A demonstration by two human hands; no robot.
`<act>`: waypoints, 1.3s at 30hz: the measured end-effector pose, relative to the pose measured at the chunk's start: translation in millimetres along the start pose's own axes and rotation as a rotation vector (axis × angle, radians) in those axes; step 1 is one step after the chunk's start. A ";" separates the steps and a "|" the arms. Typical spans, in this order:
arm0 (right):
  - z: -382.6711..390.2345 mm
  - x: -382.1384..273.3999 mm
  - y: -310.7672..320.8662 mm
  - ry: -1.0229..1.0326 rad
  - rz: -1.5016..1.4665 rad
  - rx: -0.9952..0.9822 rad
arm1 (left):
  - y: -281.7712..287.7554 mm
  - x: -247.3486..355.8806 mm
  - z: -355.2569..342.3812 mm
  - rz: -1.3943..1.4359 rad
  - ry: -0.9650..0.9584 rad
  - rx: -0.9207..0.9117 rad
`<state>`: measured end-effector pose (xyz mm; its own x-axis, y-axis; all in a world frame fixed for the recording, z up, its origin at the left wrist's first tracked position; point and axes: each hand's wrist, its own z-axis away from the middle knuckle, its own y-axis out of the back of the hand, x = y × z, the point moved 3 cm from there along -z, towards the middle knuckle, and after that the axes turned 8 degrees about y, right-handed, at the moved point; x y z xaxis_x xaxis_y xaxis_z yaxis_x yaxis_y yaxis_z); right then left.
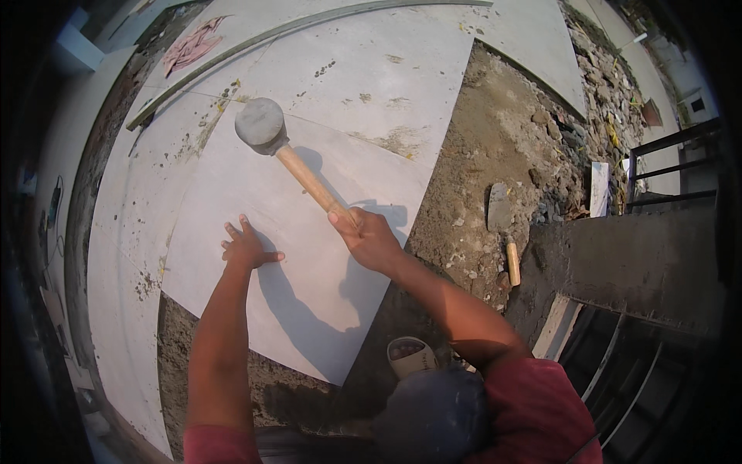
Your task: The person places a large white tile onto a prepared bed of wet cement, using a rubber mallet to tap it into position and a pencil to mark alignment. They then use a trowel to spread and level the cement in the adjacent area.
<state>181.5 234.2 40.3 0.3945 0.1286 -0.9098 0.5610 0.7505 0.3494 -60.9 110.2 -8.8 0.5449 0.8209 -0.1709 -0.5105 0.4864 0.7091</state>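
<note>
Where the pale square floor tile [309, 255] lies against neighbouring slabs, a person works over it with both bare hands. The right hand [369, 238] is closed firmly around the lower part of the wooden handle of a rubber mallet [297, 168]. The mallet's round grey head points away from the person and is raised above the tile, its shadow falling to the right. The left hand [244, 246] is empty, palm down on the tile's left part, fingers spread wide and thumb extended to the right.

Exposed mortar bed [483, 116] borders the tile's right edge. On that side a trowel [499, 209] with a wooden handle lies on the ground, well apart from the right hand. Broken rubble [610, 100] is heaped further right. A long straightedge [263, 39] rests across the far slabs, with a crumpled pink cloth [193, 46] beyond it. One sandalled foot [411, 357] shows near the tile's lower right edge.
</note>
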 end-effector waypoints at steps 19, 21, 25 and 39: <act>51.7 72.5 2.0 0.064 0.272 0.227 | 3.5 16.0 4.6 -0.042 -0.061 -0.030; 37.2 49.6 13.1 0.020 0.125 0.136 | 4.5 13.5 4.1 -0.048 -0.059 -0.025; 56.4 -20.3 38.4 0.153 -0.051 0.091 | -0.9 5.1 7.2 -0.064 -0.043 -0.019; 129.7 30.6 42.8 0.158 -0.054 0.365 | -5.2 18.8 17.7 -0.076 -0.090 0.007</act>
<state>312.0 186.2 56.4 0.2564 0.2147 -0.9424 0.8106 0.4832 0.3307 -36.3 117.8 -3.5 0.6393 0.7515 -0.1627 -0.4611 0.5440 0.7010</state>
